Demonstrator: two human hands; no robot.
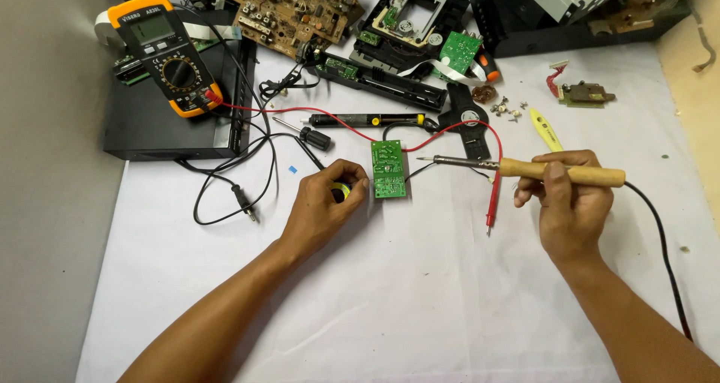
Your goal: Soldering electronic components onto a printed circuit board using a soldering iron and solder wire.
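My right hand (568, 203) grips a soldering iron (525, 170) by its wooden handle. The metal tip points left and hovers just right of a small green circuit board (388, 170) lying flat on the white cloth. My left hand (324, 205) rests left of that board, fingers curled around a small round yellow and black object (340, 192). A red probe (492, 199) lies between the board and my right hand, its red lead looping over the board's top edge.
An orange multimeter (166, 53) sits on a black box (169, 120) at the back left. A screwdriver (304, 133), a black desoldering pump (367, 120), a brown circuit board (296, 8), opened black electronics (409, 23) and loose screws (508, 109) lie along the back. The iron's black cord (667, 255) trails right.
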